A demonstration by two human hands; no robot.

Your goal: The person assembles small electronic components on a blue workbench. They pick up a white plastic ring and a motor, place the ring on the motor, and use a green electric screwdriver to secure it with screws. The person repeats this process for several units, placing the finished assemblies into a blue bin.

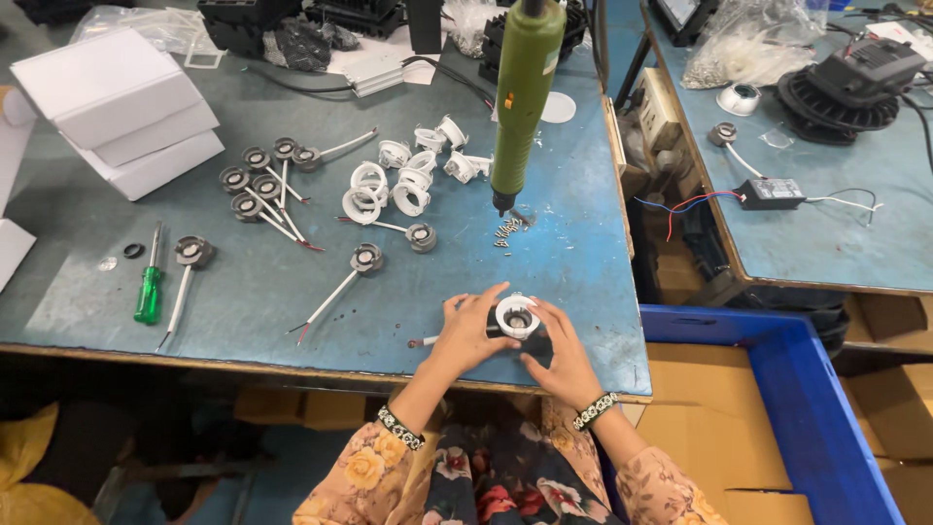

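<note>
Both my hands rest at the near edge of the blue-grey table [243, 292], closed around a small lamp fitting [517, 318] with a white ring on a dark round body. My left hand [466, 332] grips its left side, my right hand [558, 352] cups its right side and underneath. A thin white wire with a red tip [424, 341] trails left from the fitting. A green electric screwdriver [522, 97] hangs upright above the table, its bit just over a small pile of screws [506, 229].
Loose white rings [403, 180] and dark round modules with white wires [262, 185] lie mid-table. A green hand screwdriver [149, 292] lies at left, white boxes [126, 107] at back left. A blue crate [807, 408] with cardboard stands at right beside a second table [826, 233].
</note>
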